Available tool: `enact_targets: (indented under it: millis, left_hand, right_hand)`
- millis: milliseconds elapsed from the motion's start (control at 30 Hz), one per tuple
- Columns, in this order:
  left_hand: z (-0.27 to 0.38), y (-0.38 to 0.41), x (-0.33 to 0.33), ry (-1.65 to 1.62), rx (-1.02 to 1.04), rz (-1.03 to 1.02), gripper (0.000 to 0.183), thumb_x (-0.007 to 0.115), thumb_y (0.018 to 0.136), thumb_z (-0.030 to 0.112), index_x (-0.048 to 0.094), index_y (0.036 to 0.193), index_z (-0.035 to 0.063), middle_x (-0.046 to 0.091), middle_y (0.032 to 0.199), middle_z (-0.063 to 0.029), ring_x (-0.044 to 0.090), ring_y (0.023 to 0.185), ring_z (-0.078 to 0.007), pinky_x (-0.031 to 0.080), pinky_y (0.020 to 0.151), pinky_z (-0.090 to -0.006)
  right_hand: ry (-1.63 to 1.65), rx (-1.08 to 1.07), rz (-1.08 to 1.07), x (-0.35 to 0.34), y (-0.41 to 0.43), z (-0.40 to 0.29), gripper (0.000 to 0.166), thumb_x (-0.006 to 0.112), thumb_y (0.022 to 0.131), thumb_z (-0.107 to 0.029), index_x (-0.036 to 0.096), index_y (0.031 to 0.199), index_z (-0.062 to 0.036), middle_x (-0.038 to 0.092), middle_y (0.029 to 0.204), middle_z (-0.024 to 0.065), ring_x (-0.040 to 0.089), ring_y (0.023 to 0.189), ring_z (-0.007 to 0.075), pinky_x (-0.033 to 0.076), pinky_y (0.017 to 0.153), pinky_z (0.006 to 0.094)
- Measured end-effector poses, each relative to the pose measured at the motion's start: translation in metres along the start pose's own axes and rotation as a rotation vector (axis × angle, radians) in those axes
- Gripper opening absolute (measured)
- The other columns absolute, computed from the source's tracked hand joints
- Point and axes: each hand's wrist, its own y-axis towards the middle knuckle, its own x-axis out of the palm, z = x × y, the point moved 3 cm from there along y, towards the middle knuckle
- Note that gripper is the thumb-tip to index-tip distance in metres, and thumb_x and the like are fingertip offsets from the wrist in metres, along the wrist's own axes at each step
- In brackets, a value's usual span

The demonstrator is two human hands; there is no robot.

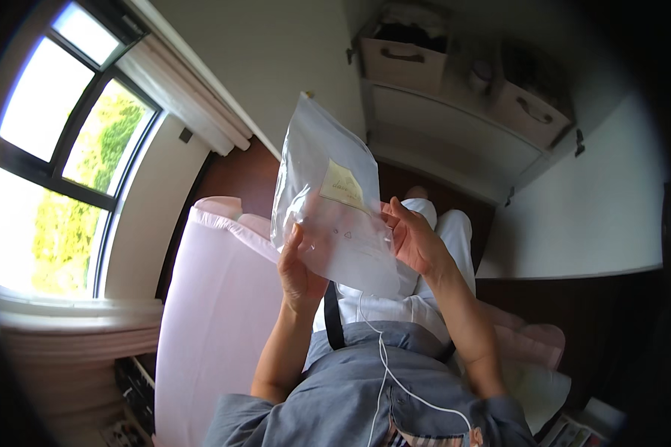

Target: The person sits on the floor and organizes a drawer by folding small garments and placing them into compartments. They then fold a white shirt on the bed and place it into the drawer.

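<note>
A frosted, see-through plastic bag [349, 251] is held up in front of my lap, tilted, its pointed corner towards the wardrobe. My left hand [302, 274] grips its lower left edge, thumb in front and fingers behind the plastic. At the right edge is my right hand [416, 237], its thumb raised off the bag. Its fingertips are partly behind the plastic, so whether they grip it cannot be made out. A cream card or label [342, 183] with writing shows in the upper half of the bag. Small printed marks sit below it.
To the left is a bed or mattress with a pink sheet [212, 313]. Ahead stands an open wardrobe, with two handled fabric storage boxes [401, 61] on its shelf [453, 100] and a white door [581, 218] to the right. A white cord [381, 346] hangs over my shirt.
</note>
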Motion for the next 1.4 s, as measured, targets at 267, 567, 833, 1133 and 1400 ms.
enact_targets:
  millis: [267, 567, 833, 1133, 1400]
  left_hand:
    - [-0.002, 0.013, -0.038, -0.054, -0.135, -0.340, 0.072, 0.068, 0.085, 0.028, 0.038, 0.144, 0.0007, 0.054, 0.137, -0.0197, 0.051, 0.128, -0.0360, 0.035, 0.112, -0.0507]
    - [-0.063, 0.046, -0.029, -0.081, -0.848, -0.032, 0.067, 0.056, 0.095, 0.055, 0.057, 0.122, -0.0055, 0.069, 0.109, -0.0132, 0.067, 0.096, -0.0183, 0.056, 0.082, -0.0313]
    - [-0.052, 0.058, 0.002, 0.798, 0.028, -0.117, 0.037, 0.052, 0.105, 0.033, 0.066, 0.095, 0.0003, 0.051, 0.060, 0.0032, 0.049, 0.053, -0.0051, 0.040, 0.052, -0.0226]
    - [0.012, 0.076, 0.027, 1.500, 0.741, -0.029, 0.052, 0.063, 0.077, -0.007, 0.056, 0.128, 0.0043, 0.060, 0.125, -0.0136, 0.051, 0.120, -0.0310, 0.041, 0.101, -0.0424]
    - [0.009, 0.108, 0.096, 1.619, 0.475, -0.856, 0.018, 0.052, 0.068, -0.010, 0.062, 0.078, 0.0007, 0.061, 0.066, -0.0102, 0.061, 0.080, -0.0302, 0.045, 0.090, -0.0381]
  right_hand:
    - [-0.327, -0.629, 0.138, -0.014, -0.052, -0.084, 0.015, 0.062, 0.098, -0.013, 0.070, 0.105, -0.0035, 0.071, 0.093, 0.0039, 0.067, 0.084, 0.0103, 0.055, 0.079, 0.0244]
    - [-0.808, -0.618, 0.052, 0.009, -0.041, -0.099, 0.021, 0.060, 0.100, -0.021, 0.072, 0.106, -0.0044, 0.056, 0.069, -0.0069, 0.047, 0.063, 0.0027, 0.041, 0.056, 0.0220]
    - [-1.394, -0.915, 0.573, -0.022, -0.032, -0.119, 0.033, 0.056, 0.102, -0.026, 0.056, 0.080, -0.0024, 0.045, 0.060, -0.0010, 0.039, 0.056, 0.0075, 0.035, 0.052, 0.0242]
    - [-1.790, -0.923, -0.070, 0.047, -0.021, -0.120, 0.008, 0.063, 0.094, -0.014, 0.064, 0.093, -0.0065, 0.067, 0.074, 0.0106, 0.065, 0.064, 0.0241, 0.051, 0.059, 0.0341]
    - [-1.971, -0.928, -0.092, 0.094, -0.040, -0.145, 0.023, 0.078, 0.080, -0.017, 0.059, 0.083, -0.0055, 0.059, 0.060, 0.0079, 0.055, 0.048, 0.0164, 0.041, 0.046, 0.0302]
